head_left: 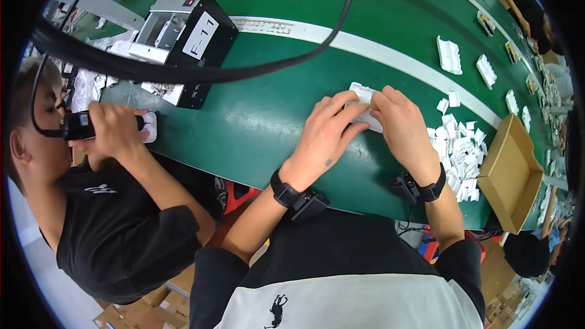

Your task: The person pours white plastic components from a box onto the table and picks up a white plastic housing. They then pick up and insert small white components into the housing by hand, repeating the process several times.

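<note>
A white plastic casing (364, 92) lies on the green table in front of me, partly covered by my fingers. My left hand (326, 134) grips its left side, with thumb and fingers bent over the near part. From the right, my right hand (399, 123) closes its fingertips on the casing's other edge. The fingers hide much of the casing's middle, so any small part between them cannot be made out. Just right of my right hand spreads a pile of small white plastic pieces (458, 155).
An open cardboard tray (510, 173) stands beyond the pile. At the back left is a black and silver machine (195, 49). White casings (450, 55) sit on the green conveyor. A black cable (244, 73) crosses the view. To my left, a co-worker holds an electric screwdriver (79, 126).
</note>
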Motion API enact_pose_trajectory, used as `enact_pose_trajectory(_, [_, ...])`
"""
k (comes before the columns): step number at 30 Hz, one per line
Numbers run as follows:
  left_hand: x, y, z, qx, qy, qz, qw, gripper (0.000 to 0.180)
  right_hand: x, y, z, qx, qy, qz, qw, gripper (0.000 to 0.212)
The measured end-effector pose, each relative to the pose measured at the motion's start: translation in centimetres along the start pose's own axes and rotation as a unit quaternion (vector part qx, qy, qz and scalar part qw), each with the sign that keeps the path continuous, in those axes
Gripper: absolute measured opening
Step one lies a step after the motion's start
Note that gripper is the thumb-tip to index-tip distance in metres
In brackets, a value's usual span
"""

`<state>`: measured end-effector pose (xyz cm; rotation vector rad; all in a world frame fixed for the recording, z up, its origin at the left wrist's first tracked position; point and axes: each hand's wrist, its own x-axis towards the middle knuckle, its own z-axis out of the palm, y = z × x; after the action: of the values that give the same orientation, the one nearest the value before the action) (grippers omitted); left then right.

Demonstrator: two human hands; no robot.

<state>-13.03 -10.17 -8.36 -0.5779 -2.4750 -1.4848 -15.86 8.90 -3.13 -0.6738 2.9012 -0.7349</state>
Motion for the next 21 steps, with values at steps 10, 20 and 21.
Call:
enact_pose_trajectory(10, [-1.0,0.7,-1.6,0.093,0.015,-0.008,0.996,0.042,0.6,-0.2,-0.8,-0.070,-0.046,-0.060,0.995,0.020])
enact_pose_trajectory(20, [-6.4,-1.0,-6.9,0.241,0.099,-0.101,0.960,0.037,5.3,6.5,-5.5,-0.073,0.100,-0.007,0.992,0.023])
enact_pose_trajectory(21, [-7.0,-1.7,-7.0,0.260,0.083,-0.111,0.956,0.036,4.7,7.1,-5.5,-0.071,0.103,-0.009,0.992,0.023])
